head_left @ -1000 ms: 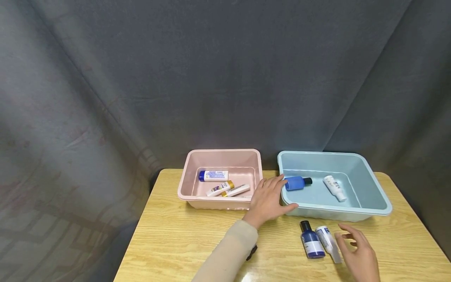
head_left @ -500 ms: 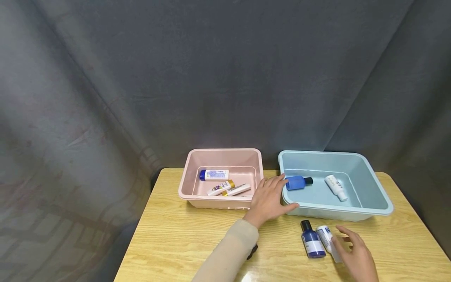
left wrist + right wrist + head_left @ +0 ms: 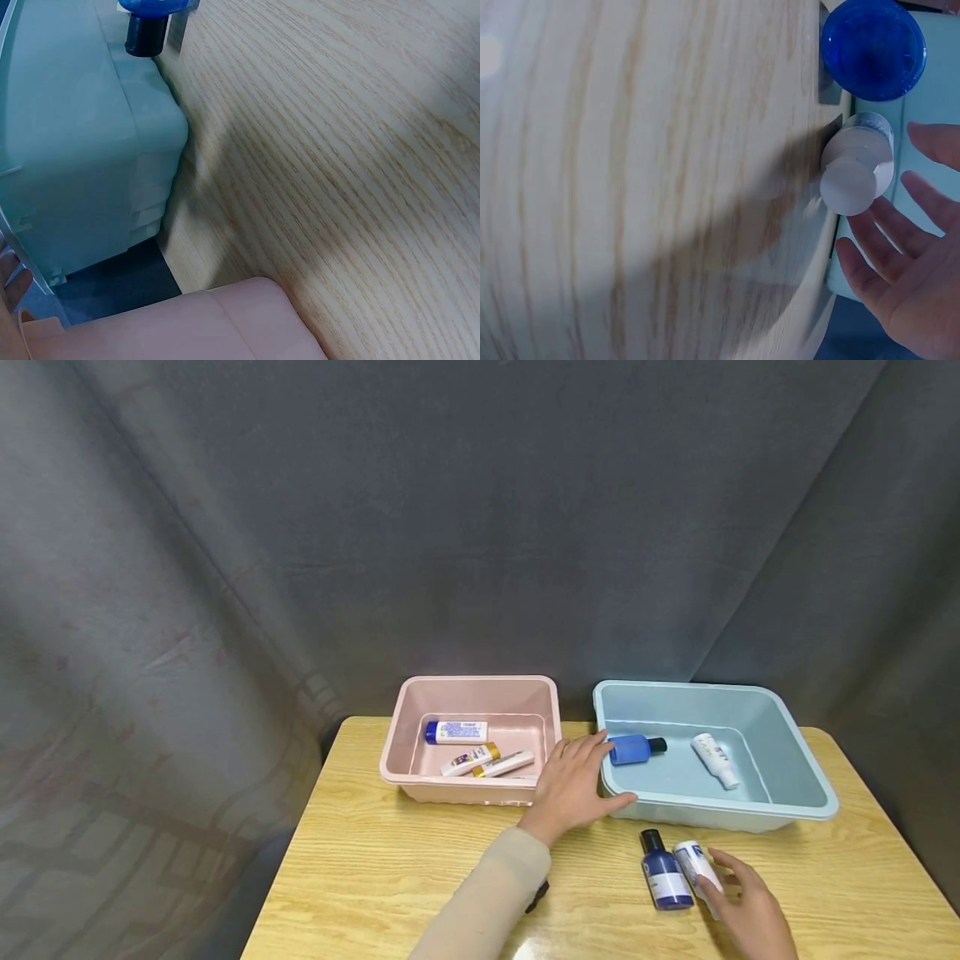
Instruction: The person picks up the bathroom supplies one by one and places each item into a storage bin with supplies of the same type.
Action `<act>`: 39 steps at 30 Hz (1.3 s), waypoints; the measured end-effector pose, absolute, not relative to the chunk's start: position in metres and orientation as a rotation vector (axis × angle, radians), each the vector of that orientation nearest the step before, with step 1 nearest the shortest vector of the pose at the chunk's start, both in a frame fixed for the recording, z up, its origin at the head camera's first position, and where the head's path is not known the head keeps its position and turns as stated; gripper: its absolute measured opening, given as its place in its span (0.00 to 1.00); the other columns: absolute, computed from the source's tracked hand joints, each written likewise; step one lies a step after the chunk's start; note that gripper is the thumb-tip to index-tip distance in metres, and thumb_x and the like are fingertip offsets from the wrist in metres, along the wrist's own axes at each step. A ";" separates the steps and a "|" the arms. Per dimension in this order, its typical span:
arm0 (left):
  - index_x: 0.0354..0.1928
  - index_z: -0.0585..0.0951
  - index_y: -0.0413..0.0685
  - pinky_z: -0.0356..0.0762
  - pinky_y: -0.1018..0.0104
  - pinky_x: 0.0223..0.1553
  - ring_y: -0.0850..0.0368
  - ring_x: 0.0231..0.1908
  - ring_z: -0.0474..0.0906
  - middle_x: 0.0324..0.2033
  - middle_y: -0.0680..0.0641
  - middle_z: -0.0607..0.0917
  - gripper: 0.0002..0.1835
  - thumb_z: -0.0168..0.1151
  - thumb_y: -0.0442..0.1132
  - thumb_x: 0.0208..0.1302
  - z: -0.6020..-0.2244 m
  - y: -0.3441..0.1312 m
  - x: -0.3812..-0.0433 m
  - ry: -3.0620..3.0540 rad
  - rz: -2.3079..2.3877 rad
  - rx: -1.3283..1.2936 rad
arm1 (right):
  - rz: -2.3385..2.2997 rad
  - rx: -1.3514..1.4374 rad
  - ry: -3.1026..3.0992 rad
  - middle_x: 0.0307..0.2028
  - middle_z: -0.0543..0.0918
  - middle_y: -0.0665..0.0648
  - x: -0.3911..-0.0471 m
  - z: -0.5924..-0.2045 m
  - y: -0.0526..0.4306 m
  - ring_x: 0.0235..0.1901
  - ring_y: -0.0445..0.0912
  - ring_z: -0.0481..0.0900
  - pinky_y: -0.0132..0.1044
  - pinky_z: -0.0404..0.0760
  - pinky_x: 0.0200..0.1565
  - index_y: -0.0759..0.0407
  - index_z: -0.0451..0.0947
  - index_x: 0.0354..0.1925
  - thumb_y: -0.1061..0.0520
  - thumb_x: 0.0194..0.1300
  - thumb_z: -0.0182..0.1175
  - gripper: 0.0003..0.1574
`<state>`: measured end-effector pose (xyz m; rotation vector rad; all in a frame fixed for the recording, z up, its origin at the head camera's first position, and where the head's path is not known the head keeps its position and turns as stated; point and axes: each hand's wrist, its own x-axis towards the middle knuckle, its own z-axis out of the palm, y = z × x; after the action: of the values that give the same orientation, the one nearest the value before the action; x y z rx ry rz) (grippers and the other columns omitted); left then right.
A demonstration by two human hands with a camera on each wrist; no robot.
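Note:
My left hand [image 3: 573, 785] spreads its fingers over the neighbouring rims of the pink bin [image 3: 465, 792] and the light blue bin [image 3: 705, 810]. On the table before the blue bin lie a dark blue bottle with a black cap [image 3: 664, 877] and, alongside it, a small white bottle [image 3: 693, 864]. My right hand [image 3: 750, 910] is at the white bottle, thumb and forefinger parted around its near end. In the right wrist view the fingers [image 3: 877, 240] are extended right at the pale cap of the white bottle [image 3: 855, 169], overlapping its edge.
Inside the blue bin are a bright blue bottle [image 3: 630, 749] and a white bottle [image 3: 715, 760]. The pink bin holds a blue-capped white bottle [image 3: 457, 732] and two white tubes with yellow caps [image 3: 470, 760]. A grey curtain [image 3: 480, 527] hangs behind the wooden table [image 3: 375, 877].
My right hand has moved left to the small white bottle, its thumb and forefinger coming over the near end. My left hand has stayed at the bin rims.

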<state>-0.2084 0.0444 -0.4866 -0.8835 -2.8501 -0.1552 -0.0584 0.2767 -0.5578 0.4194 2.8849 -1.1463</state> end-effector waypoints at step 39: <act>0.75 0.62 0.63 0.55 0.56 0.71 0.60 0.71 0.58 0.75 0.57 0.58 0.47 0.38 0.81 0.60 -0.488 0.045 -0.210 -2.837 -0.127 -0.891 | -1.047 0.473 2.827 0.52 0.76 0.78 -0.068 -0.563 0.272 0.42 0.62 0.80 0.51 0.79 0.40 0.73 0.65 0.64 0.59 0.63 0.64 0.36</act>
<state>-0.2096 0.0448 -0.4882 -0.8913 -2.8373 -0.1273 -0.0682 0.2720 -0.5632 0.4729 2.8273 -1.0471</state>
